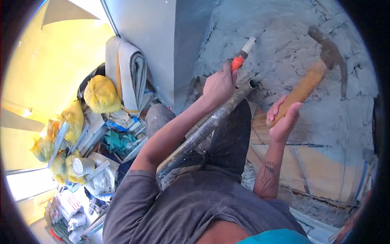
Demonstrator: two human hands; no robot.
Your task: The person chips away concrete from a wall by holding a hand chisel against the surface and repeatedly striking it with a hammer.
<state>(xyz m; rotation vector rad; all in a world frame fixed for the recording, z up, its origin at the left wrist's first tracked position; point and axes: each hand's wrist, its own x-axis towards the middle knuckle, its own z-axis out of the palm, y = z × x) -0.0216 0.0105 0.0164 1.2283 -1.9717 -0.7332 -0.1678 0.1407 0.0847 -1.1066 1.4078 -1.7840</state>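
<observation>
My left hand [220, 84] is closed around a tool with a red-orange grip [237, 62] and a pale, dusty end pointing up and right at the rough grey wall [280, 24]. On the right, my right hand [285, 116] holds the lower part of a wooden handle [304, 87], its fingers wrapped round it. The handle carries a dark, dusty pick-like hammer head [331, 53] that lies in front of the wall surface. The two hands are apart, with the open end of a metal pipe [252, 83] between them.
The metal pipe slants from beside my body up between my arms. Yellow bags [101, 94], a rolled grey sheet [132, 73], a white bucket [83, 166] and mixed debris [118, 142] are piled on the left. A smooth grey panel [148, 40] stands behind my left arm.
</observation>
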